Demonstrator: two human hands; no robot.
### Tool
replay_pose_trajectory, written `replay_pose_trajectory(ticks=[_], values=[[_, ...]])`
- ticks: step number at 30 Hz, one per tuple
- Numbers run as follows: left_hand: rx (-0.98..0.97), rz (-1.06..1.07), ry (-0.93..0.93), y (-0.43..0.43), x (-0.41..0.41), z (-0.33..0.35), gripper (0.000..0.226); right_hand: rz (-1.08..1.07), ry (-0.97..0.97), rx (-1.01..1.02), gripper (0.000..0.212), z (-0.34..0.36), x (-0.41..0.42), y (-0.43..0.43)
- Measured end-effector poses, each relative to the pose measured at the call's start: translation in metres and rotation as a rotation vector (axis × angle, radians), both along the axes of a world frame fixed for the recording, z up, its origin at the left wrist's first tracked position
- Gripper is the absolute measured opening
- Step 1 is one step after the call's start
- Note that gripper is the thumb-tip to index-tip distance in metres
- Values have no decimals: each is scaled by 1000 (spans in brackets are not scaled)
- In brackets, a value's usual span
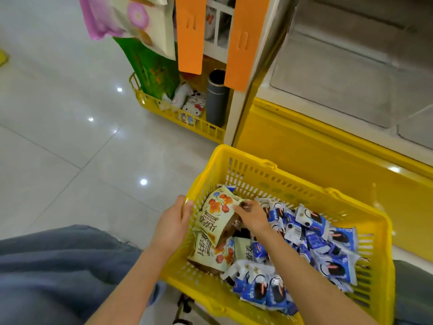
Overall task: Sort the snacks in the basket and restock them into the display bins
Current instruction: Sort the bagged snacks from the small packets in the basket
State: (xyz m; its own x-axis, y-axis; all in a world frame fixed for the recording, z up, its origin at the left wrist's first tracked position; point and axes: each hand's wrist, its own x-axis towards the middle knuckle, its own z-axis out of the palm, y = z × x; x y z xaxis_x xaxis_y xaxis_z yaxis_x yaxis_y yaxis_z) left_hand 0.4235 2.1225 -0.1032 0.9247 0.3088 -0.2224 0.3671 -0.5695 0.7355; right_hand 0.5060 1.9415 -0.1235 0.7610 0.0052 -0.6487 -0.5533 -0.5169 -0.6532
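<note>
A yellow plastic basket (276,177) sits in front of me, low in the head view. Its left side holds cream snack packs with orange print (216,211); its right side holds several blue and white cookie packs (328,249). My left hand (172,227) grips the basket's left rim, thumb inside. My right hand (251,216) reaches into the basket and pinches the top cream pack by its edge, lifting it at a tilt above another cream pack (214,253).
A cream display bin (339,73) with a yellow base (316,156) stands at the right. A low yellow wire rack (178,113) with toys and a grey cylinder (218,99) sits behind. Orange panels (189,34) hang above. Tiled floor lies to the left; my knee is at lower left.
</note>
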Motion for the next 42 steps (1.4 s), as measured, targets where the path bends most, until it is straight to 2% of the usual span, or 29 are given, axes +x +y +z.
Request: replay_pose_trajectory(ticks=[4, 7, 9, 12, 15, 17, 19, 22, 30, 36, 40, 42], values=[[5, 3, -3, 0, 0, -3, 26, 20, -13, 67, 44, 7, -15, -15], [24, -4, 3, 0, 0, -4, 26, 103, -2, 179, 28, 18, -36, -30], [17, -13, -1, 0, 0, -3, 26, 234, 12, 160, 21, 18, -51, -36], [12, -15, -5, 0, 1, -2, 26, 444, 4, 39, 34, 11, -57, -40], [11, -19, 6, -1, 1, -2, 30, 580, -254, -187, 43, 6, -29, -42], [10, -20, 21, 0, 2, -2, 30, 553, -433, -239, 42, 5, -3, -34], [11, -19, 33, 0, 3, -2, 33, 581, -493, -251, 41, -3, 23, -20], [27, -33, 21, 1, 3, -1, 39, 661, -400, -268, 44, -24, 50, 6], [74, -42, 64, -1, 5, 1, 35, 715, -170, -350, 43, -70, 77, 42], [82, -65, 81, -2, 5, 1, 38, 662, -161, -498, 41, -79, 84, 52], [72, -63, 72, -2, 4, 0, 41, 736, -195, -650, 38, -76, 84, 56], [77, -69, 69, -2, 4, -1, 39, 776, -184, -656, 38, -75, 84, 56]])
